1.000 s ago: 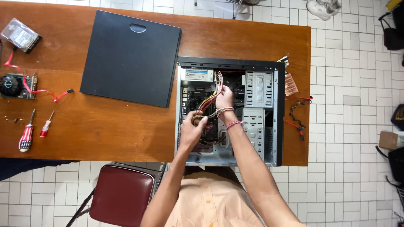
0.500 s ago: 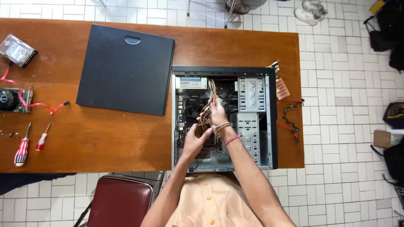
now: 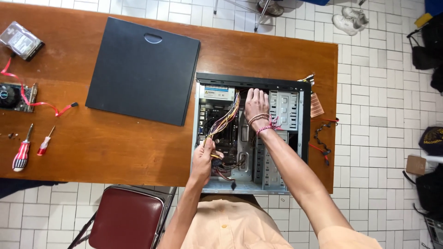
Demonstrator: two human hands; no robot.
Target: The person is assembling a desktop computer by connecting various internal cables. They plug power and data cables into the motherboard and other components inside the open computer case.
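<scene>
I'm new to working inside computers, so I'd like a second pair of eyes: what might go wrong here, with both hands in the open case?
1. The left hand grips the bundle of coloured wires; a hard tug may strain a connector on the board.
2. The right hand lies deep inside the open computer case; its wrist bands might snag on parts or metal edges.
3. The small screws near the screwdrivers lie loose on the table and may roll off.

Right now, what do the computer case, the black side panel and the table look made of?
Computer case: bare sheet metal inside, grey and dull, with punched slots in the drive cage; black rim, probably painted. Black side panel: flat, matte, with a moulded grip dent; likely painted metal, could be plastic. Table: reddish-brown wood look with a slight sheen, possibly veneer or laminate. Left hand holds the wires, plastic-sheathed.
</scene>
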